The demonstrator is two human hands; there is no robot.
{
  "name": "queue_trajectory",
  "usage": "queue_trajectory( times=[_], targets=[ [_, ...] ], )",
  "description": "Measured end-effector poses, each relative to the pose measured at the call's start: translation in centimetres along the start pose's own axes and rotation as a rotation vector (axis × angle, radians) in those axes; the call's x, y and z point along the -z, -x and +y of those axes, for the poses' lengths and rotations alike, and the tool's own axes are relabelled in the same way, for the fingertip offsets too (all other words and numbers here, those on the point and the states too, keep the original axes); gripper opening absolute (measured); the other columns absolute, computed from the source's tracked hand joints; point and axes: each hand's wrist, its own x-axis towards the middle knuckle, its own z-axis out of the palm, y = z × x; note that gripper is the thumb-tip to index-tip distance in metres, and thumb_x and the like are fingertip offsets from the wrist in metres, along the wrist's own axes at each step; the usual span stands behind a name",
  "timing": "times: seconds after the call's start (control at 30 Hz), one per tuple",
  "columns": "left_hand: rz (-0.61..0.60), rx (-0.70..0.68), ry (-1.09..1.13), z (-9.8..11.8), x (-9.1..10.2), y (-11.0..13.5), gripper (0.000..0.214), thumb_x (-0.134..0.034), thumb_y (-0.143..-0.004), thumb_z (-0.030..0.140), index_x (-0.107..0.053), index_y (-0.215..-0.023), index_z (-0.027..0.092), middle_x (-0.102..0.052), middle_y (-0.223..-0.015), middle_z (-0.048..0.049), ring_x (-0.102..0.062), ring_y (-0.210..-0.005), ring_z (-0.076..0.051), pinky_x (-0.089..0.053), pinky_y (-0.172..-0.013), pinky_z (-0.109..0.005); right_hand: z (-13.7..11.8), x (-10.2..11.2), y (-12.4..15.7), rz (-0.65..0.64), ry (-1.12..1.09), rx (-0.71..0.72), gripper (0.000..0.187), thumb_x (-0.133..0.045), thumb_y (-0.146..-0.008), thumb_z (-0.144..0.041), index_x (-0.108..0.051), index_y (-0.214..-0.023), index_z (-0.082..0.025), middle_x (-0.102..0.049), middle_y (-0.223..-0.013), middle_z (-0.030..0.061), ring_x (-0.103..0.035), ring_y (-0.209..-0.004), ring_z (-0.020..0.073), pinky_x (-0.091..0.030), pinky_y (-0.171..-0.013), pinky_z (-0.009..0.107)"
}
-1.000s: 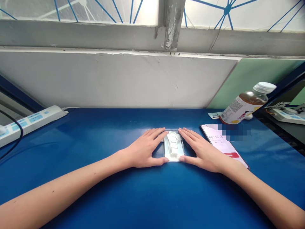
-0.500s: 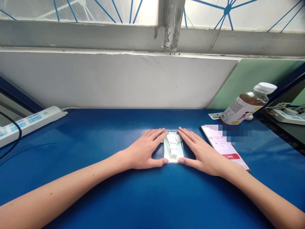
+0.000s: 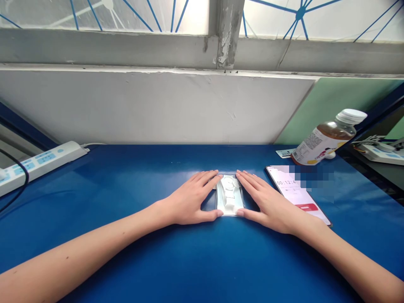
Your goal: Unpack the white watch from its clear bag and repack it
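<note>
A small flat packet in clear film lies on the blue tabletop. Inside it is something white with a rounded upper part and a narrower lower part; its kind cannot be made out. My left hand rests along the packet's left side, fingers stretched out, with its fingertips at the top left corner and the thumb at the bottom left. On the opposite side my right hand mirrors it, fingers straight, thumb at the bottom right corner. Both hands touch the packet's edges without closing round it.
A phone showing a timer lies right of my right hand. Behind it stand a drink bottle and a small card. A white power strip with a black cable lies at left. The wall borders the table's back.
</note>
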Motion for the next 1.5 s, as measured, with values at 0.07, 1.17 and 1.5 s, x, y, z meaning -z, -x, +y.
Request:
queue_trajectory(
  times=[0.07,1.17,1.5],
  targets=[
    [-0.001,0.002,0.002,0.02,0.03,-0.03,0.085,-0.060,-0.088,0.057,-0.027,-0.155,0.017,-0.027,-0.161,-0.0175,-0.027,-0.148,-0.037,-0.027,-0.118,-0.053,0.03,-0.01,0.01,-0.012,0.009,-0.004,0.091,-0.045,-0.092,-0.067,-0.018,-0.158,-0.011,-0.025,-0.162,0.0188,-0.022,-0.150,0.0341,-0.031,-0.118,0.056],
    [0.049,-0.020,-0.037,0.02,-0.05,0.25,0.054,-0.037,-0.101,0.032,-0.029,-0.152,0.015,-0.029,-0.160,-0.0179,-0.026,-0.149,-0.031,-0.030,-0.118,-0.051,-0.34,0.69,0.06,0.174,-0.039,0.020,0.046,-0.046,-0.099,-0.042,-0.049,-0.139,-0.021,-0.065,-0.117,0.0140,-0.064,-0.104,0.0302,-0.056,-0.088,0.047],
    [0.032,0.032,-0.024,-0.12,-0.25,0.05,0.073,-0.049,-0.095,0.059,-0.037,-0.150,0.012,-0.034,-0.158,-0.0176,-0.026,-0.148,-0.035,-0.029,-0.119,-0.051,-0.44,0.25,-0.01,0.223,0.008,-0.004,0.043,-0.046,-0.098,-0.040,-0.054,-0.135,-0.018,-0.065,-0.123,0.0162,-0.062,-0.112,0.0330,-0.053,-0.093,0.051]
  ],
)
